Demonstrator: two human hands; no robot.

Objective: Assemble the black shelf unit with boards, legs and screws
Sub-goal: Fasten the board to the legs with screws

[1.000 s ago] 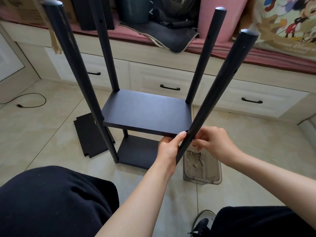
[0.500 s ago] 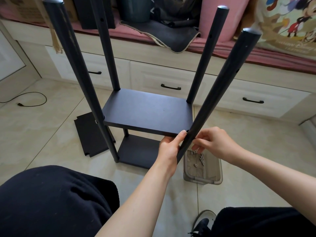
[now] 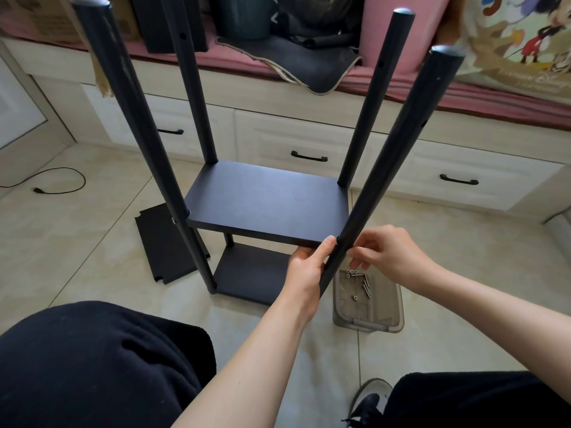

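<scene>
The black shelf unit stands on the tiled floor with several round legs rising past an upper board (image 3: pixel 265 200) and a lower board (image 3: pixel 250 273). My left hand (image 3: pixel 304 270) holds the upper board's near right corner, thumb on its top edge beside the near right leg (image 3: pixel 392 156). My right hand (image 3: pixel 387 256) is on the other side of that leg, its fingertips pinched at the leg where it meets the board; what they pinch is hidden. A loose black board (image 3: pixel 165 242) lies flat on the floor to the left.
A grey plastic tray (image 3: pixel 369 307) with several screws and nuts sits on the floor under my right hand. White drawers (image 3: pixel 309 140) and a pink cushioned bench run along the back. A black cable (image 3: pixel 58 180) lies at the left. My knees and a shoe fill the bottom.
My right hand has slid slightly down along the leg; its fingers have shifted at the joint. My left hand and the shelf unit stay put.
</scene>
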